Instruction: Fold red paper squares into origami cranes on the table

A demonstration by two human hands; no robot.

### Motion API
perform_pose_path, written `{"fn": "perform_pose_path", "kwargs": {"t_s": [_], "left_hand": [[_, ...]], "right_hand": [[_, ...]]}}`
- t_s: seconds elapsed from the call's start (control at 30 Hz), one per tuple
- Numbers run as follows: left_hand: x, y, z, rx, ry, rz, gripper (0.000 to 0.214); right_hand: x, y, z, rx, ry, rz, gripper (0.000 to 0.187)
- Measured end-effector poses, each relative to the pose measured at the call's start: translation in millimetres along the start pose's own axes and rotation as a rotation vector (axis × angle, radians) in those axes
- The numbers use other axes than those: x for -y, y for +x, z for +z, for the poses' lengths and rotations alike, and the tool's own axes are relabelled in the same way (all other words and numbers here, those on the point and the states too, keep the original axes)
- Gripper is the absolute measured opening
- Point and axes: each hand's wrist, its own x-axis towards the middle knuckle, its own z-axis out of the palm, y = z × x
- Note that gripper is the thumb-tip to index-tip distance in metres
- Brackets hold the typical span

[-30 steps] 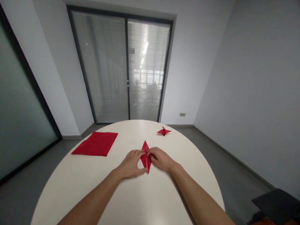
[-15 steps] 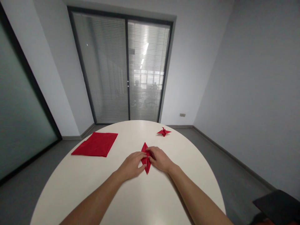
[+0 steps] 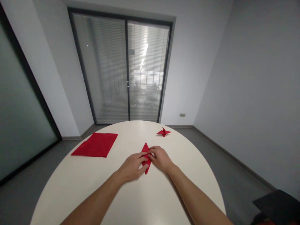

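A narrow diamond of folded red paper (image 3: 145,147) lies on the white table between my hands, its points facing away from me and toward me. My left hand (image 3: 132,166) grips it from the left, fingers over its middle and thumb by the lower part. From the other side, my right hand (image 3: 161,158) is closed on its right edge, with thumb and index finger near the centre. Fingers cover much of the paper's middle. Farther back on the right stands a finished red paper crane (image 3: 163,132) with its wings spread.
A stack of square red paper (image 3: 96,145) lies at the left of the round white table (image 3: 145,200). Past the table are a glass door (image 3: 105,72) with blinds and grey walls. A dark chair part (image 3: 278,204) shows at the lower right.
My fingers have shifted slightly on the paper, the right ones drawing toward its right edge. The diamond has turned a little; its far point sits slightly more to the right.
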Motion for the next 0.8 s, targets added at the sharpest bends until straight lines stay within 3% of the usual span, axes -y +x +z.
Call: {"fn": "perform_pose_path", "kwargs": {"t_s": [0.33,0.53,0.8], "left_hand": [[2.4,-3.3,-4.0,0.037,0.013,0.044,0.036],[5.0,-2.2,-5.6,0.024,0.009,0.038,0.045],[16.6,-1.5,-4.9,0.035,0.077,0.012,0.061]], "right_hand": [[-0.4,-0.4,-3.3,0.0,0.049,-0.025,0.011],[-11.1,-4.5,-9.7,0.071,0.119,-0.134,0.022],[-4.5,-3.4,-11.4,0.098,0.142,-0.245,0.027]]}}
